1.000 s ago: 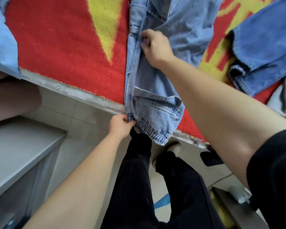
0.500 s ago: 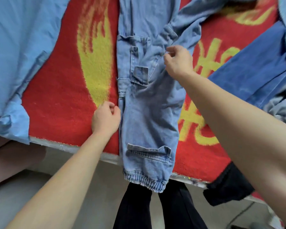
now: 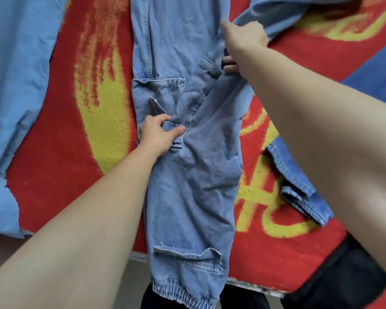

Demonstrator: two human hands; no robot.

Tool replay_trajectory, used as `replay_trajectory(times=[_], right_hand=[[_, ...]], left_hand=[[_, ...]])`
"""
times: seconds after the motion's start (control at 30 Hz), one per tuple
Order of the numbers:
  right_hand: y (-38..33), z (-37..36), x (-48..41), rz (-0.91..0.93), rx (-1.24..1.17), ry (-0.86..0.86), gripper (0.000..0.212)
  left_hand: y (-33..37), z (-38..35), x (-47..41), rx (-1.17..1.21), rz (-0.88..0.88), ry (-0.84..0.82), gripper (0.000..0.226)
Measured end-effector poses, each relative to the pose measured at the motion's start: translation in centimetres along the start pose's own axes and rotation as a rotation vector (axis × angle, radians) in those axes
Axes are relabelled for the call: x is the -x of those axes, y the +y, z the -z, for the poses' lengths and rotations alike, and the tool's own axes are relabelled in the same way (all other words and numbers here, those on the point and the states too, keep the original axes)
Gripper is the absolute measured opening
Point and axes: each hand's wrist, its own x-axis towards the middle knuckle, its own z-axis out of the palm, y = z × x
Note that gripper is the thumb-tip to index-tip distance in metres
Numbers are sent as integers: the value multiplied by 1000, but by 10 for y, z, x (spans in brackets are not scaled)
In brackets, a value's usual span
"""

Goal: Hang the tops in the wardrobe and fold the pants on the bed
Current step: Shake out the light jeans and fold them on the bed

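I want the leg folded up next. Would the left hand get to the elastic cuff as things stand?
Probably, once it lets go: the left hand grips the pants mid-leg, and the elastic cuff hangs uncovered over the bed edge, nothing lying between.

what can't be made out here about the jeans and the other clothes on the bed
- Head view, jeans: upper end cut off by the top edge.
- Head view, right hand: which fold its grip holds is hidden behind the hand itself.
- Head view, light blue garment: runs off the left edge, type unclear.
- Head view, dark blue garment: partly hidden by the right forearm.
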Motion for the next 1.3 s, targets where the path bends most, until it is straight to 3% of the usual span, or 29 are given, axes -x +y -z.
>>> replay_trajectory(times=[0.17,0.33,0.43,0.53,0.63,0.7,0.8,0.87,0.97,1.03,1.1,1.17,1.23,1.3], right_hand=[[4,-5,-7,21,111,53,39],[-4,0,-1,102,129,93,21],[-32,-4,15,257,82,200,33],[-60,-37,33,582,89,204,32],[-75,-91,40,796,395,-7,19],[-60,-122,35,729,761,-214,37],[-33,-143,33,740,1051,-147,53],[-27,-140,36,809,969,-112,52],[-27,-122,40,854,831,-194,45],[-29,-112,40,679,540,-144,29],[-42,-103,38,308,-9,1,22],[-55,-87,34,-30,-619,52,29],[-61,-73,25,-79,-895,116,25],[-69,-63,14,2,-959,158,23]], left_hand=[[1,0,-4,37,45,-2,56],[5,7,-3,100,64,-89,46],[1,30,2,487,98,-232,21],[-21,53,1,645,127,-183,29],[-43,64,-2,490,52,-104,27],[-52,66,-6,384,15,-127,18],[-54,69,-15,224,-11,-135,24],[-51,71,-15,150,-47,-117,30],[-46,71,-11,-86,-151,-64,41],[-39,74,-16,-196,-239,70,54],[-22,83,-37,-165,-352,237,71],[4,94,-71,-204,-402,287,86],[32,102,-110,-310,-368,211,106],[56,110,-147,-412,-314,125,121]])
